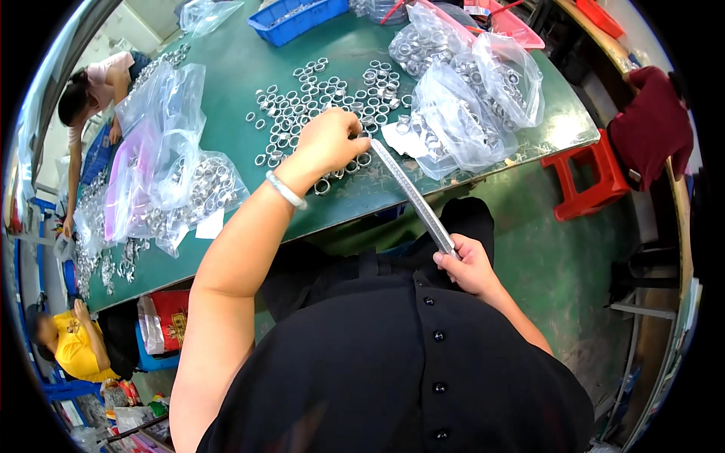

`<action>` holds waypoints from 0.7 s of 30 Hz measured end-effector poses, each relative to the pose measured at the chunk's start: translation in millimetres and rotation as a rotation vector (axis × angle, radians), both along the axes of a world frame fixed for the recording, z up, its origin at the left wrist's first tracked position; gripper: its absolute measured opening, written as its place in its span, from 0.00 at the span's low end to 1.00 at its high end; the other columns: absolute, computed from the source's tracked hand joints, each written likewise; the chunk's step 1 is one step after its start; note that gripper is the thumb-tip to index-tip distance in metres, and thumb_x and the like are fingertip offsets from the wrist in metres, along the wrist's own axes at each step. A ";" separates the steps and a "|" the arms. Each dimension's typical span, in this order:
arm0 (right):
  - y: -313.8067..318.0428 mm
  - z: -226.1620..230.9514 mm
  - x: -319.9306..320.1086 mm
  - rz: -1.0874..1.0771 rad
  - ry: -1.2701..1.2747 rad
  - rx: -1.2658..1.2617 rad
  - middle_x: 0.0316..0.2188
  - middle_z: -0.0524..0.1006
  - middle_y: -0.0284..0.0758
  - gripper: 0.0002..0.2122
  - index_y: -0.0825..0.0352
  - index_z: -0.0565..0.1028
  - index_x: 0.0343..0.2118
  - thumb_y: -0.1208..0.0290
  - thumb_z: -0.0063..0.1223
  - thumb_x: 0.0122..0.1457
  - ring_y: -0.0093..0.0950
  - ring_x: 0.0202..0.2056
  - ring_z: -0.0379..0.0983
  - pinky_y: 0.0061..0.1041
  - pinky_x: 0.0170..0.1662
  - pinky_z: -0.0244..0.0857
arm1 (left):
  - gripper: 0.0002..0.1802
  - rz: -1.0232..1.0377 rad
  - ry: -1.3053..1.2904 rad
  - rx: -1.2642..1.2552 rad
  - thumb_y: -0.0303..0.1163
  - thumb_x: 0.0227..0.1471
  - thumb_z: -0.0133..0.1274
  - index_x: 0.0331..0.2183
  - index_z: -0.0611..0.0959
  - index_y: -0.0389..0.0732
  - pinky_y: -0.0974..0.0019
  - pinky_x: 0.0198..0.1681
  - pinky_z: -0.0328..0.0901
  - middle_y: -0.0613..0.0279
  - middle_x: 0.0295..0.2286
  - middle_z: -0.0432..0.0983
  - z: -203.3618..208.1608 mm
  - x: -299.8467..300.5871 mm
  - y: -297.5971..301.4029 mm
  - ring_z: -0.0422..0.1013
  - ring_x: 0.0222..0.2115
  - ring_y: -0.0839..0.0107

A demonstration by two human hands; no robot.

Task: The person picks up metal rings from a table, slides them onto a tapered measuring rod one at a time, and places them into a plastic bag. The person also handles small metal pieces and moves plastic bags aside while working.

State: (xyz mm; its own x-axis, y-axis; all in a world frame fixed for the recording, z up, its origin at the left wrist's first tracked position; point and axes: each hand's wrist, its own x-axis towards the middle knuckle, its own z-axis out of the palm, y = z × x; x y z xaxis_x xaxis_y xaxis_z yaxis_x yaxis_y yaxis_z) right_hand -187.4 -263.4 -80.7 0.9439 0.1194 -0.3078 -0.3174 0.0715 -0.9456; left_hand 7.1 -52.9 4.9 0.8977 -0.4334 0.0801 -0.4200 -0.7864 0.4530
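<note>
My right hand [470,266] is wrapped around the thick lower end of a silver ring sizing stick [415,200], which has markings along its length. The stick slants up and left, its narrow tip over the table edge. Beside that tip, my left hand [330,141] is closed, thumb and fingers bent together; whatever they pinch is hidden. A light bangle circles my left wrist. Under and around the left hand, many loose silver metal rings [283,121] lie spread on the green table [234,98].
Clear plastic bags of rings [461,124] stand to the right, more bags [200,181] to the left. A blue tray [298,21] sits at the back, a pink basket [521,30] at back right. Two people are at the left; another sits on a red stool [585,177] at right.
</note>
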 end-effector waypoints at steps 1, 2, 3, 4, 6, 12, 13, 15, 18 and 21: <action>1.0 1.2 0.1 -0.002 0.002 -0.003 0.13 0.59 0.20 0.08 0.63 0.64 0.17 0.75 0.51 0.48 0.10 0.15 0.52 0.13 0.16 0.45 | 0.10 0.012 0.020 -0.145 0.33 0.37 0.57 0.23 0.78 0.38 0.73 0.25 0.61 0.64 0.20 0.68 -2.7 -0.4 5.0 0.66 0.22 0.74; 2.1 2.4 0.3 -0.004 0.003 -0.007 0.13 0.59 0.20 0.08 0.63 0.64 0.17 0.75 0.51 0.48 0.10 0.14 0.52 0.12 0.16 0.45 | 0.10 0.018 0.221 -0.344 0.30 0.39 0.56 0.28 0.77 0.38 0.79 0.25 0.58 0.70 0.20 0.66 -1.7 -0.9 9.9 0.62 0.22 0.81; 3.1 3.4 0.3 -0.002 -0.002 -0.007 0.13 0.59 0.20 0.08 0.63 0.64 0.17 0.75 0.51 0.48 0.10 0.14 0.52 0.13 0.16 0.45 | 0.11 -0.050 0.328 -0.602 0.27 0.43 0.53 0.33 0.75 0.39 0.80 0.25 0.57 0.72 0.22 0.66 -10.8 1.3 16.7 0.61 0.21 0.84; 1.8 2.8 0.1 -0.012 0.000 -0.008 0.13 0.60 0.20 0.08 0.63 0.64 0.17 0.75 0.51 0.48 0.10 0.14 0.52 0.13 0.16 0.45 | 0.12 -0.081 0.440 -0.742 0.26 0.43 0.52 0.35 0.74 0.39 0.81 0.25 0.57 0.72 0.23 0.66 -6.5 -3.5 14.9 0.60 0.22 0.84; 1.0 3.8 -0.3 -0.021 0.000 -0.005 0.13 0.60 0.20 0.08 0.63 0.64 0.17 0.75 0.51 0.48 0.10 0.14 0.53 0.13 0.16 0.45 | 0.14 -0.155 0.590 -0.908 0.24 0.44 0.50 0.38 0.73 0.40 0.81 0.25 0.56 0.71 0.25 0.67 -2.1 -14.5 13.9 0.59 0.22 0.85; 7.2 12.6 1.8 0.014 -0.006 -0.007 0.13 0.59 0.20 0.08 0.64 0.65 0.18 0.74 0.51 0.48 0.10 0.16 0.53 0.12 0.17 0.46 | 0.14 -0.205 0.711 -1.160 0.23 0.45 0.50 0.38 0.72 0.40 0.82 0.25 0.55 0.69 0.26 0.68 -8.1 -34.9 18.0 0.60 0.23 0.84; 8.5 13.9 1.9 0.022 -0.018 -0.019 0.14 0.59 0.20 0.07 0.64 0.65 0.18 0.74 0.51 0.48 0.10 0.16 0.52 0.12 0.18 0.46 | 0.14 -0.180 0.703 -1.170 0.24 0.45 0.50 0.38 0.72 0.40 0.82 0.24 0.55 0.69 0.26 0.68 -11.0 -36.7 18.8 0.60 0.23 0.84; 10.1 13.5 1.7 0.039 -0.038 -0.051 0.14 0.59 0.20 0.07 0.65 0.65 0.19 0.74 0.51 0.48 0.10 0.17 0.52 0.13 0.19 0.47 | 0.14 -0.130 0.687 -1.188 0.25 0.46 0.51 0.38 0.72 0.40 0.83 0.24 0.55 0.69 0.26 0.67 -16.6 -39.9 19.9 0.60 0.23 0.84; 10.3 11.9 0.7 0.054 -0.049 -0.094 0.15 0.59 0.20 0.07 0.65 0.66 0.19 0.74 0.52 0.47 0.11 0.18 0.52 0.13 0.21 0.47 | 0.14 -0.155 0.658 -1.206 0.25 0.45 0.52 0.38 0.72 0.39 0.82 0.26 0.56 0.67 0.28 0.69 -17.9 -43.3 22.1 0.61 0.25 0.83; 11.6 16.7 0.8 0.063 -0.035 -0.093 0.15 0.59 0.20 0.06 0.66 0.66 0.20 0.74 0.52 0.47 0.11 0.18 0.52 0.13 0.21 0.47 | 0.15 -0.168 0.655 -1.209 0.24 0.44 0.53 0.38 0.73 0.38 0.80 0.30 0.59 0.65 0.30 0.71 -17.5 -48.6 23.4 0.64 0.29 0.81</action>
